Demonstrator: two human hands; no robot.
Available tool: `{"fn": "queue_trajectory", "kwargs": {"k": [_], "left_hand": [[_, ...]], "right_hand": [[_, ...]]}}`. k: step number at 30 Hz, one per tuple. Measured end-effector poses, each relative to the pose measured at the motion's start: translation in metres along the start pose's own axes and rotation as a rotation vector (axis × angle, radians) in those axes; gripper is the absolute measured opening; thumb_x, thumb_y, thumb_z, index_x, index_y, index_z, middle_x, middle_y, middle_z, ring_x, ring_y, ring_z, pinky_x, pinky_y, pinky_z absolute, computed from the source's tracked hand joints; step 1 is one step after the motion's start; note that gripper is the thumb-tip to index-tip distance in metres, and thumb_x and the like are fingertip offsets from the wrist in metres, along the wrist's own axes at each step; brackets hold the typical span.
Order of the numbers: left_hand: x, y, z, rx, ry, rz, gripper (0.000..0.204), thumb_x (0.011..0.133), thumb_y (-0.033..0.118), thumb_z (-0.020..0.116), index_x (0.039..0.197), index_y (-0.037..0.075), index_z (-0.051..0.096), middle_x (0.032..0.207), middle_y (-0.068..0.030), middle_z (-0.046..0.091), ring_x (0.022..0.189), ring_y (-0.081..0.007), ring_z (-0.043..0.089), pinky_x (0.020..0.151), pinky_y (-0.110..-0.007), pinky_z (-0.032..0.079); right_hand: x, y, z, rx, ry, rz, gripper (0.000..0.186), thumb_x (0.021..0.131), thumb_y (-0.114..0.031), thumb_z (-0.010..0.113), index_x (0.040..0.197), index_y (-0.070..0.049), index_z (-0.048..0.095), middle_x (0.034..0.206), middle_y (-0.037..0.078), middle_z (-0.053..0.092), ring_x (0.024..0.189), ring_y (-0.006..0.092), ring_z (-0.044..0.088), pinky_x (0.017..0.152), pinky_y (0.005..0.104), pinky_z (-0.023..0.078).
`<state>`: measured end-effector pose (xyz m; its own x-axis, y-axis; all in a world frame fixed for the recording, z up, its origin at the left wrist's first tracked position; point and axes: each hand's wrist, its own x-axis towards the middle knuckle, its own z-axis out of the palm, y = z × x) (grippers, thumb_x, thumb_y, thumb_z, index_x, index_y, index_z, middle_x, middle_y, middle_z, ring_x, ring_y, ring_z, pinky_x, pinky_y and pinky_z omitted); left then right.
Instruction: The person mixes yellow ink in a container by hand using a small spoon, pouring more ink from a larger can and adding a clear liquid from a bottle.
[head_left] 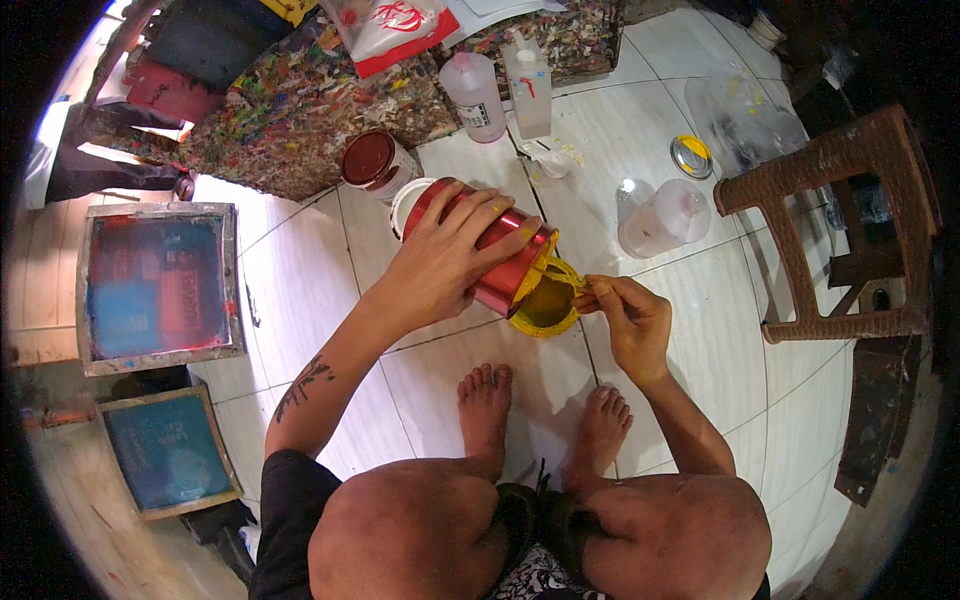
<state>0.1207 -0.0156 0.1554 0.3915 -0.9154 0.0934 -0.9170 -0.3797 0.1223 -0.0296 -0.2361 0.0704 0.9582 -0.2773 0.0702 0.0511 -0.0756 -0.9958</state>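
My left hand [452,245] is wrapped over a shiny red metal can [497,285], which it holds tilted with its mouth down to the right. Yellow paint coats the can's lip, right over a small round tub [548,329] smeared with yellow and holding yellow paint. At the tub's right edge, my right hand [637,325] has its fingers pinched on a thin yellow-coated piece reaching toward the can's mouth; its kind is unclear. Behind the can, a white rim [404,208] partly shows. Yellow smears mark the fingers of both hands.
A dark-red-lidded tub [369,160], plastic bottles [474,98] and a yellow-stained lid [691,157] stand or lie beyond the hands. Another bottle [668,220] is at right, before a brown chair [835,220]. Framed screens [160,285] lie left; my feet [485,415] are below.
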Motion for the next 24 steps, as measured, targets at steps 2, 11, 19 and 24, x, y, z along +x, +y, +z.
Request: {"fn": "queue_trajectory", "kwargs": {"k": [2, 11, 19, 24], "left_hand": [[0.001, 0.002, -0.007, 0.031, 0.005, -0.006, 0.100, 0.050, 0.011, 0.085, 0.142, 0.022, 0.048, 0.141, -0.0136, 0.045, 0.134, -0.0342, 0.041, 0.116, -0.055, 0.026], [0.001, -0.003, 0.002, 0.064, -0.010, 0.024, 0.101, 0.052, 0.009, 0.084, 0.144, 0.023, 0.046, 0.140, -0.0134, 0.046, 0.136, -0.0334, 0.040, 0.116, -0.055, 0.026], [0.000, -0.002, -0.012, 0.007, -0.021, -0.006, 0.088, 0.060, 0.004, 0.076, 0.142, 0.021, 0.049, 0.139, -0.0157, 0.048, 0.134, -0.0333, 0.042, 0.116, -0.054, 0.026], [-0.011, -0.007, -0.012, 0.033, -0.010, -0.026, 0.089, 0.060, 0.004, 0.076, 0.143, 0.021, 0.048, 0.140, -0.0154, 0.047, 0.134, -0.0330, 0.042, 0.116, -0.054, 0.026]], "right_hand": [[0.002, -0.003, 0.003, 0.153, 0.010, 0.128, 0.023, 0.099, -0.012, 0.059, 0.108, 0.008, 0.067, 0.091, 0.015, 0.072, 0.080, 0.0197, 0.071, 0.073, 0.0322, 0.059], [0.005, 0.008, -0.005, 0.472, 0.077, 0.353, 0.031, 0.101, -0.018, 0.057, 0.108, 0.012, 0.065, 0.093, 0.017, 0.071, 0.081, 0.0217, 0.070, 0.077, 0.0330, 0.059], [-0.023, -0.028, -0.042, 0.055, 0.137, 0.091, 0.023, 0.100, -0.010, 0.055, 0.105, 0.009, 0.067, 0.092, 0.016, 0.071, 0.080, 0.0220, 0.071, 0.073, 0.0340, 0.059], [-0.039, -0.043, -0.045, -0.331, -0.002, -0.253, 0.015, 0.091, 0.004, 0.057, 0.101, 0.012, 0.065, 0.084, 0.019, 0.071, 0.073, 0.0244, 0.071, 0.068, 0.0331, 0.059]]}}
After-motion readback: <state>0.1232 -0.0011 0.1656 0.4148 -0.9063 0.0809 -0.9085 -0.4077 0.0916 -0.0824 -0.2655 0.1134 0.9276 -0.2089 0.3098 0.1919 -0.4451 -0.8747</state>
